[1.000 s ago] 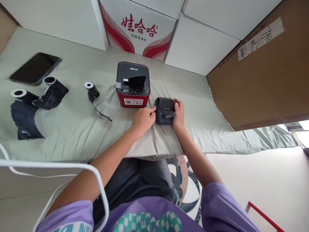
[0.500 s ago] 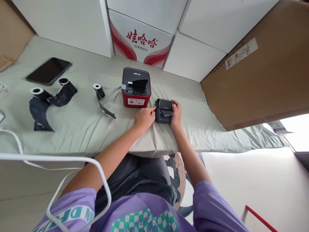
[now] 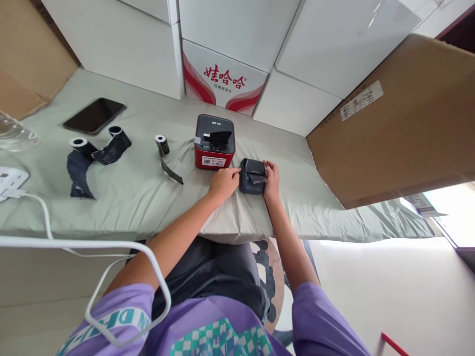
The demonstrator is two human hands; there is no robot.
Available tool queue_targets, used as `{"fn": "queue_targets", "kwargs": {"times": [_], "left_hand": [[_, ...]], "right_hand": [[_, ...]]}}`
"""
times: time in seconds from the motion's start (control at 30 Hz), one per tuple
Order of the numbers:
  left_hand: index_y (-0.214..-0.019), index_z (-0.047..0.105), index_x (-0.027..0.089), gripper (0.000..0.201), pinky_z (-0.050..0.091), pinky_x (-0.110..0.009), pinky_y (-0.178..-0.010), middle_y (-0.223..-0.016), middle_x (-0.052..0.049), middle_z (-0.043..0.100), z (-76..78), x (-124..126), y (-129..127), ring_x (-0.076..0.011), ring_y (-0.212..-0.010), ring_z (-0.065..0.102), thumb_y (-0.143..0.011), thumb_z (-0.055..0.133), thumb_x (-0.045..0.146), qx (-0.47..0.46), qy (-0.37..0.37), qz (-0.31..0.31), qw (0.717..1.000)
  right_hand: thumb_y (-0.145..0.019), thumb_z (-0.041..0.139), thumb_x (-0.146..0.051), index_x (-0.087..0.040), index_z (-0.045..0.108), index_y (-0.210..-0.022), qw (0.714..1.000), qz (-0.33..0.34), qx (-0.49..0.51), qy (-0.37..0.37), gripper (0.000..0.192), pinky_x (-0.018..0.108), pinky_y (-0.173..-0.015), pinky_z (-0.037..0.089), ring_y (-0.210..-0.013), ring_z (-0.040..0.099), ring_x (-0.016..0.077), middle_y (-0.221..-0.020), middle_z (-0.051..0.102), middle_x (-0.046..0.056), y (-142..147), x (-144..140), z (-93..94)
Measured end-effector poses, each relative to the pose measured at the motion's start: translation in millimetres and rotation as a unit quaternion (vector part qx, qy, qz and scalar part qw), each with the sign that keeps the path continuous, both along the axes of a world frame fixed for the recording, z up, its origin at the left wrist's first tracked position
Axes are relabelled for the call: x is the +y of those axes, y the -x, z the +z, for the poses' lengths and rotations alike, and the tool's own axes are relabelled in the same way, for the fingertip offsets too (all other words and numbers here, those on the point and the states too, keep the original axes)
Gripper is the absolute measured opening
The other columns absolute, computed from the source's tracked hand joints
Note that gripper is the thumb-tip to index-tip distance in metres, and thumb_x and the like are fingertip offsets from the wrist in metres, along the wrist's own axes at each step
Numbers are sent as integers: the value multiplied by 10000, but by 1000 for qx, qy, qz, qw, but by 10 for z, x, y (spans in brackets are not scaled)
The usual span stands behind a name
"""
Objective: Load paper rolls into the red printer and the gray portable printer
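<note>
Front-right of the red printer [image 3: 214,151], the small black device [image 3: 252,175] is best steadied by my right fingers [image 3: 273,168], cupped round its side, my left fingers [image 3: 235,170], forefinger outstretched, touching lightly opposite.

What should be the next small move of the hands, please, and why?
Probably the left hand could pinch the dark strip lightly, while the right hand steadies the small dark device. The strip lies loose-edged across the device's top, the right hand is against its right side, and the left hand reaches only its left edge.
</note>
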State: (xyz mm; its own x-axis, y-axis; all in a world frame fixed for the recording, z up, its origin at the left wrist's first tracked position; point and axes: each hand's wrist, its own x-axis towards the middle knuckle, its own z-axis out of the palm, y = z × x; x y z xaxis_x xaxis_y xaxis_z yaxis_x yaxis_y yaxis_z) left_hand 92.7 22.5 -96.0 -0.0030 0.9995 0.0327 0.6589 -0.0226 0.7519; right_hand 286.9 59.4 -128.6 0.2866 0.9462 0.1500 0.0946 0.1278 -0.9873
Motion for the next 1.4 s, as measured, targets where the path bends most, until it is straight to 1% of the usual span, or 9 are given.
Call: {"fn": "queue_targets", "kwargs": {"times": [0.2,0.43,0.57,0.67,0.73,0.83,0.97,1.13,1.4], "left_hand": [[-1328,797,300,453,592,-402,-1015,-1248,-69,808,-5,9,13,-291,-1171,749,-1002,493,216,10,-9,1,1000],[-1340,790,298,453,580,-380,-1034,-1256,-69,806,13,17,33,-277,-1179,743,-1011,492,205,16,-12,-1,1000],[-1328,794,320,446,591,-362,-985,-1214,-53,817,6,45,51,-272,-1133,752,-1015,493,217,14,-6,-6,1000],[-1326,795,327,444,592,-347,-965,-1202,-45,819,0,58,57,-267,-1126,750,-1015,497,215,14,-2,-7,1000],[-1323,796,324,444,589,-345,-970,-1208,-44,817,1,60,58,-266,-1138,746,-1014,498,209,14,-4,-8,1000],[-1324,794,322,441,585,-349,-978,-1216,-46,815,6,57,59,-268,-1144,745,-1018,497,211,16,-1,-10,1000],[-1342,785,318,438,577,-351,-985,-1222,-53,814,12,56,64,-267,-1143,745,-1026,499,219,18,-2,-14,1000],[-1309,800,297,428,578,-347,-962,-1209,-59,816,13,70,72,-272,-1137,745,-1019,495,217,20,0,-13,1000],[-1282,808,299,404,580,-356,-952,-1194,-66,816,1,90,75,-286,-1143,743,-1025,502,239,23,8,-11,1000]], "right_hand": [[-847,569,-577,-238,605,-1193,1000,7,1,1,485,449,-1243,423,-1364,611,225,-1431,663,110,-14,3,11],[-825,581,-600,-236,608,-1180,1000,8,-16,-4,509,470,-1240,429,-1348,616,237,-1403,679,109,-40,31,-1],[-836,567,-586,-229,597,-1212,999,20,-40,1,520,465,-1246,431,-1384,602,252,-1448,656,127,-59,14,31],[-821,557,-525,-231,568,-1252,998,36,-38,17,522,474,-1248,432,-1442,562,266,-1517,616,135,-79,-1,70],[-769,551,-451,-231,552,-1257,998,50,-33,21,536,479,-1244,435,-1460,548,275,-1545,593,139,-96,-6,93],[-658,524,-364,-229,531,-1263,996,70,-46,15,620,472,-1203,474,-1402,592,287,-1568,562,145,-119,-12,121],[-582,490,-344,-244,491,-1270,992,90,-86,23,696,433,-1128,532,-1365,610,280,-1575,544,129,-130,-14,146],[-587,481,-350,-248,480,-1262,990,82,-106,38,682,433,-1119,535,-1353,606,277,-1542,560,130,-131,5,137],[-640,573,-391,-255,539,-1230,994,66,-88,12,606,426,-1100,525,-1234,640,254,-1444,618,112,-171,41,58]]}}
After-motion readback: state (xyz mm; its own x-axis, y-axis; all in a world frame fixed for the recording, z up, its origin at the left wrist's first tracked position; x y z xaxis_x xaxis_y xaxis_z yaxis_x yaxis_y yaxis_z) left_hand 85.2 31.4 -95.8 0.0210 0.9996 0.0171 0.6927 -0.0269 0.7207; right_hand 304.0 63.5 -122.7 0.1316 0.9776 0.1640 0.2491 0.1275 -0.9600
